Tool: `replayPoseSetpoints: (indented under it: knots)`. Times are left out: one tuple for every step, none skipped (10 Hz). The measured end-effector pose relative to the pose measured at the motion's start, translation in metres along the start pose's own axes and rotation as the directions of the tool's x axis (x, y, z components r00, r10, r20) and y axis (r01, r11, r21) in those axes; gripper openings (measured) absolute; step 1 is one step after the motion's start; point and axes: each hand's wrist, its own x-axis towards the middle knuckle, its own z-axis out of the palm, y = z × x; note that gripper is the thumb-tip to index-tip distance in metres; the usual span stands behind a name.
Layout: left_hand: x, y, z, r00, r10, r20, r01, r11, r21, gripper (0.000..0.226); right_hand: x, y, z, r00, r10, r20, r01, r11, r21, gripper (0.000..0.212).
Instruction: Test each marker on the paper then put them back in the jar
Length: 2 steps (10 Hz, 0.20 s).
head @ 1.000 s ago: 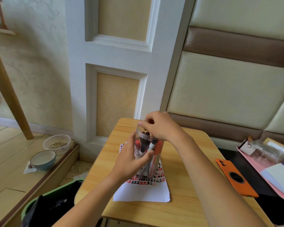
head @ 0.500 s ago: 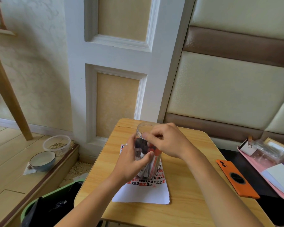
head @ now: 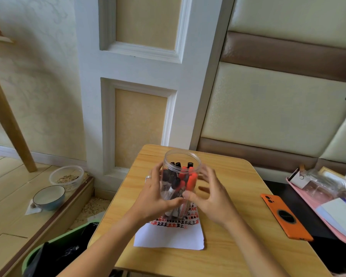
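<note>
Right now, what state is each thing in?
jar: upright, lidless, on the paper
markers: capped, inside the jar
paper: flat, top rows marked red and black
left hand: grips jar
right hand: open beside jar
phone: face down

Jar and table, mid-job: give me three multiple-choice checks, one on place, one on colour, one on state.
1. Where does the jar stand?
A. on the paper
B. on the phone
C. on the floor

2. What colours are the marker caps?
A. blue and green
B. black and red
C. all yellow

3. How is the jar's mouth?
A. lidded
B. taped over
C. open

Answers:
1 A, its base sits on the sheet's scribbled end.
2 B, black and red caps show through the clear wall.
3 C, the rim is bare, with the left hand gripping the jar and the right hand beside it.
</note>
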Motion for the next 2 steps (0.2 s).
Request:
replayPoseSetpoints:
  knots:
    - [-0.0006, 0.0025, 0.0029, 1.0, -0.008, -0.01, 0.007, 1.0, -0.023, 0.105, -0.0064, 0.006, 0.0122, 1.0, -0.011, -0.027, 0.012, 0.999, 0.047, 0.076]
    - [0.0001, 0.0023, -0.0004, 1.0, -0.018, 0.017, 0.018, 0.999, -0.032, 0.109, -0.0054, 0.0055, 0.0139, 0.999, -0.002, -0.049, 0.005, 0.998, 0.067, 0.075]
